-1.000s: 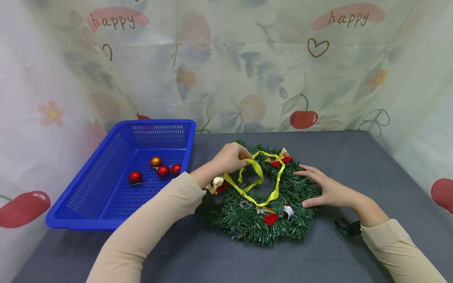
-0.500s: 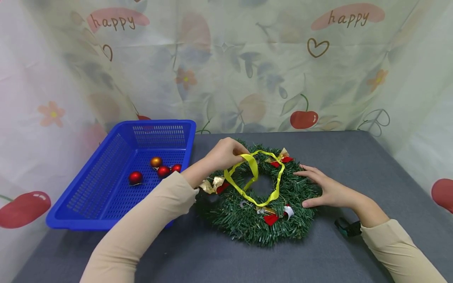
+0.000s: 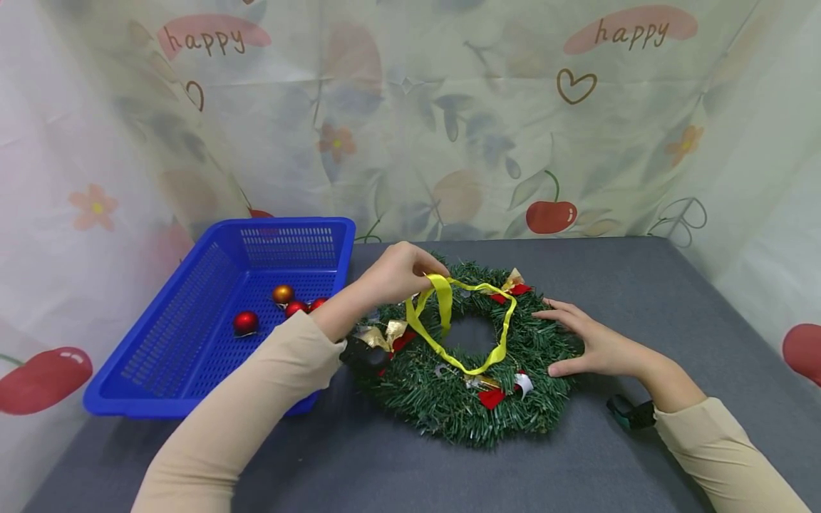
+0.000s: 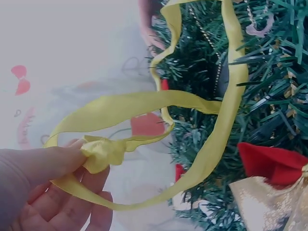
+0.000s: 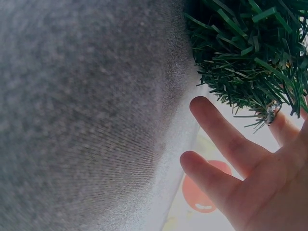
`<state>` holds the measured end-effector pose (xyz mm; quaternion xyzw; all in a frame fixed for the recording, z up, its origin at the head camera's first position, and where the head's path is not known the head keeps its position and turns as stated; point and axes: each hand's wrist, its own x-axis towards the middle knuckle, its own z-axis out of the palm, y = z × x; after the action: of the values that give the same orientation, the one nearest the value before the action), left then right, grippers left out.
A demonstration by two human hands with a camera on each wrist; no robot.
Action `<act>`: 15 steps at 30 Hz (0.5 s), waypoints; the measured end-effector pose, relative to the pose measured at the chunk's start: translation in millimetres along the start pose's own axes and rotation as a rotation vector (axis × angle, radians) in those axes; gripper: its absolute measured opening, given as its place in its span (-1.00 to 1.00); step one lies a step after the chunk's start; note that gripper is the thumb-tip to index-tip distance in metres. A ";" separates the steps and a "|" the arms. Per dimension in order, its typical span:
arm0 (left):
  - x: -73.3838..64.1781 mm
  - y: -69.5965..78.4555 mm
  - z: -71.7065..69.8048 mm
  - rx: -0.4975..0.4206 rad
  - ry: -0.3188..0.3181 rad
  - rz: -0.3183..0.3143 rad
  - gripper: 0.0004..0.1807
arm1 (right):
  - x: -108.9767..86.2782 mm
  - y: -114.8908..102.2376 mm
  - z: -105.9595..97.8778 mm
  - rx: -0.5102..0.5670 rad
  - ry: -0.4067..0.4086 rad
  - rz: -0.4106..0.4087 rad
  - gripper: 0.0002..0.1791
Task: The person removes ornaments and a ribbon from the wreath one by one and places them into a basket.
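A green wreath (image 3: 462, 420) lies flat on the table, decorated with gold and red bows (image 3: 391, 333). A yellow ribbon (image 3: 507, 324) loops over its middle. Above the wreath's upper left side, my left hand (image 3: 400, 274) pinches the ribbon between thumb and fingers. A knotted bunch of the ribbon (image 4: 103, 153) shows at the fingertips in the left wrist view. My right hand (image 3: 593, 342) rests at the wreath's right edge, its fingers spread and fairly straight. In the right wrist view, two fingers (image 5: 226, 139) extend beside the green bristles.
A blue plastic basket (image 3: 154, 406) stands to the left, holding red baubles (image 3: 245, 323) and an orange-gold bauble (image 3: 283, 294). The grey cloth-covered table (image 3: 616, 278) meets a printed curtain (image 3: 410, 142) at the back and sides.
My left hand has moved left and slightly up, drawing the pinched part of the ribbon with it. The right hand and the wreath have stayed in place.
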<state>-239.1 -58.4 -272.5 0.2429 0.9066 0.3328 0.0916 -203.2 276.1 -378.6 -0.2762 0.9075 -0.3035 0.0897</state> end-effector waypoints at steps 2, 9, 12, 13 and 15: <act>-1.9 0.6 -2.7 -0.008 -0.004 0.010 -0.71 | 0.1 0.0 0.3 -0.001 0.002 -0.004 -0.13; -6.7 1.7 -13.6 -0.032 0.014 0.016 -0.73 | 0.1 -0.2 0.4 -0.001 0.002 0.000 -0.13; -7.5 1.1 -17.9 -0.029 0.030 0.011 -0.74 | 0.1 0.3 0.0 0.000 0.000 0.004 -0.12; -7.9 0.9 -19.4 -0.027 0.035 0.011 -0.74 | 0.2 0.4 -0.1 0.000 -0.001 0.005 -0.12; -9.2 1.2 -22.6 -0.023 0.048 0.007 -0.74 | 0.3 0.4 -0.3 -0.002 -0.003 0.000 -0.13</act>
<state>-238.1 -74.8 -254.4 0.2369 0.9037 0.3494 0.0713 -203.8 276.3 -378.5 -0.2767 0.9077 -0.3021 0.0910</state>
